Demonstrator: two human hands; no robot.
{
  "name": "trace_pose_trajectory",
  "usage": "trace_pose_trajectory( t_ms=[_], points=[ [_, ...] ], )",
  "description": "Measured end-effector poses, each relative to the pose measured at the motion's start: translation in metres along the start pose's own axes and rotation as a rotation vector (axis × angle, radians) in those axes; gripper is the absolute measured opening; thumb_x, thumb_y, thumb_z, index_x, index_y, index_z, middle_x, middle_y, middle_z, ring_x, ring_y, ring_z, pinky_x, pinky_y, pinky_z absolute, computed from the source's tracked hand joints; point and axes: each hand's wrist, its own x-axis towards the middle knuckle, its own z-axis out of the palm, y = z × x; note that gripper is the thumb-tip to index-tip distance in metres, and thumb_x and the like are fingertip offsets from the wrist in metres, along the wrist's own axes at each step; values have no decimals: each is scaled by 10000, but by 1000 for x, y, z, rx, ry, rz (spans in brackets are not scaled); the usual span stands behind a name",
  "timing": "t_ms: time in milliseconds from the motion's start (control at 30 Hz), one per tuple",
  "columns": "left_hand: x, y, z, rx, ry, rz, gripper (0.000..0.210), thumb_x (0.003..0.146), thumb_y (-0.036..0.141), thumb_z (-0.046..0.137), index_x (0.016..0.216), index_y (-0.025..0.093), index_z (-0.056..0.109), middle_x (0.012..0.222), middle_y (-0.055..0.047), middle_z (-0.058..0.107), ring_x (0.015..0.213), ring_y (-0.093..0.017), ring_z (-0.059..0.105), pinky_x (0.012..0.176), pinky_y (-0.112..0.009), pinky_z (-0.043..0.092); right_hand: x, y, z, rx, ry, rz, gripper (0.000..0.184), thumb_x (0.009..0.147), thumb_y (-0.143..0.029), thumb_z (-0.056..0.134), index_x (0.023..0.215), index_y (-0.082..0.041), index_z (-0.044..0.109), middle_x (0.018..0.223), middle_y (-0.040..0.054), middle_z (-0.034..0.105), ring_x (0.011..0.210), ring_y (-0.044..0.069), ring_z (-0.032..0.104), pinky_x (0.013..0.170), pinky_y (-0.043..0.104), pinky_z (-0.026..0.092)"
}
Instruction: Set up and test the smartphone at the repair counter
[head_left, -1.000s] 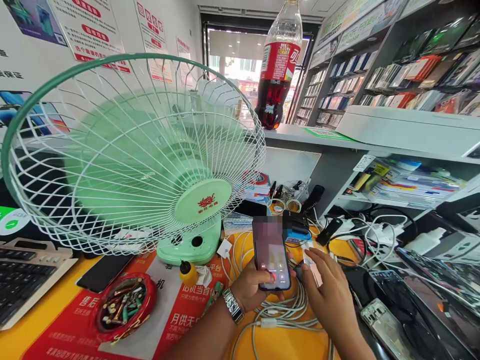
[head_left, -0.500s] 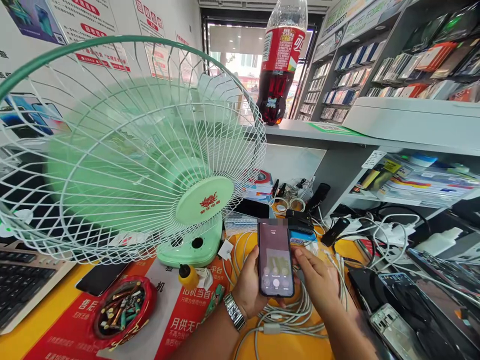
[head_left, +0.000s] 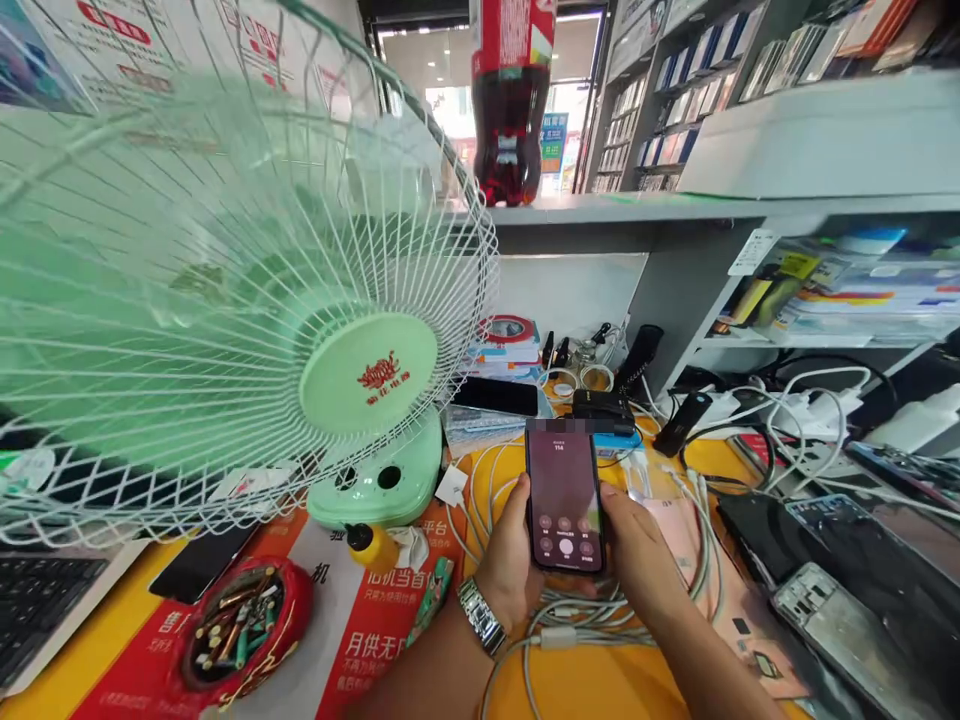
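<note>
A smartphone [head_left: 565,498] is held upright in the middle of the head view, its lit screen showing a call page with "114" at the top and several round buttons below. My left hand [head_left: 511,555], with a metal watch [head_left: 481,616] on its wrist, grips the phone's left edge with the thumb. At the right edge, my right hand [head_left: 630,540] closes on the phone, thumb along its side; the fingers behind are hidden. Beneath both hands lie coiled pale cables [head_left: 570,632] on the yellow tabletop.
A green fan [head_left: 367,372] fills the left, blades blurred. Nearby are a red bowl [head_left: 289,610] of small metal parts, a yellow bottle [head_left: 373,547] and a keyboard [head_left: 49,600]. Dismantled phone parts [head_left: 832,620] lie right. A cola bottle [head_left: 510,130] stands on the shelf [head_left: 600,208] ahead.
The view has shifted, with the fan nearer and further left. My right hand has come up against the phone's right edge; the phone sits slightly higher and further right in view.
</note>
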Motion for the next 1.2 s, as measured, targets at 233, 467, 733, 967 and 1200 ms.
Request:
trace_pose_trajectory(
  t_ms=[233, 467, 733, 967, 1200],
  points=[
    [3, 2, -5, 90, -43, 79, 587, 910, 567, 342, 1214, 145, 614, 905, -118, 715, 756, -237, 672, 616, -341, 550, 4, 10, 3, 45, -71, -78, 352, 866, -534, 480, 815, -217, 624, 851, 55, 684, 804, 235, 609, 715, 325, 496],
    [1, 1, -5, 149, -63, 113, 582, 914, 557, 343, 1238, 148, 600, 931, -119, 717, 778, -233, 677, 622, -331, 552, -1, 3, 6, 69, -96, -87, 316, 853, -451, 521, 1026, -205, 615, 1059, 66, 660, 964, 253, 580, 740, 316, 473],
    [3, 2, -5, 193, -33, 139, 607, 913, 580, 306, 1197, 154, 632, 964, -124, 716, 771, -238, 677, 600, -333, 552, 1, 3, 6, 26, -126, -117, 367, 849, -410, 499, 1146, -220, 601, 1156, 59, 644, 1020, 261, 574, 792, 328, 469],
    [4, -1, -9, 199, -33, 145, 598, 896, 600, 340, 1200, 172, 626, 998, -120, 708, 775, -232, 669, 545, -300, 545, -1, 3, 4, 36, -145, -123, 371, 870, -366, 487, 1195, -214, 579, 1174, 48, 641, 1030, 238, 577, 804, 304, 473],
    [6, -3, -12, 225, -28, 168, 620, 871, 630, 368, 1184, 163, 629, 979, -127, 710, 704, -220, 661, 474, -268, 513, -3, -2, 7, -27, -121, -114, 369, 827, -374, 547, 1140, -188, 604, 1013, 40, 688, 850, 213, 610, 659, 281, 487]
  ],
)
